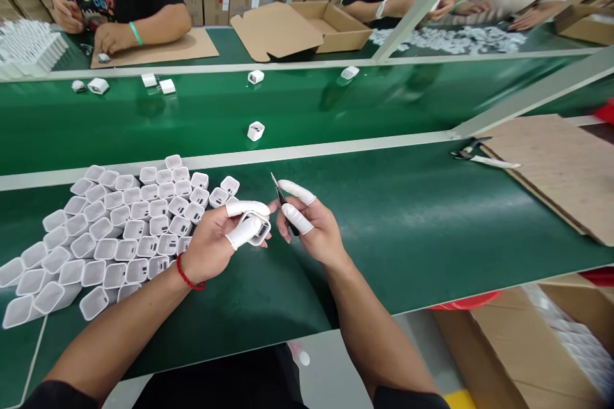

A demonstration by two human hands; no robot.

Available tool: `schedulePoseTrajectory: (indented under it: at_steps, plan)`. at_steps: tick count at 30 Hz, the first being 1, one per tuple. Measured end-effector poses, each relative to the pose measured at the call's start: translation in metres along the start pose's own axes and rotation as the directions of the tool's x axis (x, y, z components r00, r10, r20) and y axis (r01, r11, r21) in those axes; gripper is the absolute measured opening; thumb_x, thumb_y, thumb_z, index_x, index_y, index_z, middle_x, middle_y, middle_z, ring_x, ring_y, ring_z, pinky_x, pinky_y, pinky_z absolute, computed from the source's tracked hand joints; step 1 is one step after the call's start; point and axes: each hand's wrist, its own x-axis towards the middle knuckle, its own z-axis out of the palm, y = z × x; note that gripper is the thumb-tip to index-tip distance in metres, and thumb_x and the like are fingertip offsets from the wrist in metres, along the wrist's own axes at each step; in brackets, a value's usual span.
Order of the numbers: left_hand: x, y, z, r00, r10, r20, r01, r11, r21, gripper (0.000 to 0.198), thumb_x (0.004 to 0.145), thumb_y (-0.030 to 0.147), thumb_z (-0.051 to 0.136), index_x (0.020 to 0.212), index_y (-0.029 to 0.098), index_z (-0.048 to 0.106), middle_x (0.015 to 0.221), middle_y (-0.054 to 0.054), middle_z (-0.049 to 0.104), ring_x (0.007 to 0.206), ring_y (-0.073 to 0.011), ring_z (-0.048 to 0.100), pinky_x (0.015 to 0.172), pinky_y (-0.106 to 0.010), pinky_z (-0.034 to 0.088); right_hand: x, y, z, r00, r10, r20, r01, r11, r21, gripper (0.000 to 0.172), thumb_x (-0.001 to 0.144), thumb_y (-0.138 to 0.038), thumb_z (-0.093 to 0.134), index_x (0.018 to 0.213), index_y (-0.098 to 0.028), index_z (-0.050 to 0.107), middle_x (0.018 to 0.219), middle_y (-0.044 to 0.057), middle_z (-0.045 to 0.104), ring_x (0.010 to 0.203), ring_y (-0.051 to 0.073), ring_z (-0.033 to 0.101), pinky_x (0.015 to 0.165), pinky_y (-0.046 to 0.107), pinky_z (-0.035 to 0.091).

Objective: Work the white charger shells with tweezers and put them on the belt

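Observation:
My left hand (218, 243), with white finger cots and a red cord at the wrist, grips a small white plastic charger shell (259, 230) over the green table. My right hand (309, 223), also in finger cots, holds a thin dark blade tool (279, 193) with its tip pointing up, right beside the shell. A large cluster of the same white shells (119, 230) lies just left of my left hand.
A green conveyor belt (336, 108) carries single white shells (256, 131) past. Pliers (467, 152) and a brown board (561, 172) lie at the right. Other people work across the belt near cardboard boxes (307, 25). A box (527, 345) stands below the table's edge.

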Motion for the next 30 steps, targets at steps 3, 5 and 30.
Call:
schedulePoseTrajectory:
  at_steps: [3, 5, 30]
  plan:
    - [-0.002, 0.001, 0.002, 0.999, 0.032, -0.017, -0.032, 0.999, 0.016, 0.027, 0.082, 0.037, 0.073, 0.096, 0.014, 0.070, 0.083, -0.006, 0.069, 0.070, -0.0185, 0.067, 0.063, -0.031, 0.057, 0.000, 0.002, 0.000, 1.000, 0.011, -0.002, -0.011, 1.000, 0.000, 0.044, 0.094, -0.034, 0.060, 0.133, -0.021, 0.043, 0.095, 0.005, 0.062, 0.051, 0.009, 0.052, 0.042, 0.023, 0.042]
    - [-0.002, 0.002, 0.003, 0.999, 0.035, -0.040, -0.034, 0.999, 0.027, 0.028, 0.081, 0.037, 0.074, 0.094, 0.013, 0.070, 0.082, -0.006, 0.069, 0.069, -0.0189, 0.068, 0.062, -0.030, 0.056, 0.000, 0.002, -0.001, 1.000, 0.024, -0.012, -0.024, 1.000, -0.007, 0.046, 0.094, -0.035, 0.060, 0.133, -0.021, 0.042, 0.095, 0.005, 0.062, 0.051, 0.009, 0.051, 0.042, 0.023, 0.042]
    - [0.000, -0.006, -0.005, 0.995, -0.021, 0.094, -0.069, 0.520, 0.851, 0.031, 0.072, 0.009, 0.056, 0.101, 0.017, 0.061, 0.077, -0.002, 0.060, 0.066, -0.0188, 0.056, 0.064, -0.031, 0.047, -0.007, -0.004, 0.002, 0.826, -0.439, 0.353, 0.563, 0.634, -0.530, 0.026, 0.093, -0.018, 0.059, 0.117, -0.029, 0.065, 0.104, 0.007, 0.060, 0.083, 0.017, 0.062, 0.067, 0.029, 0.054]
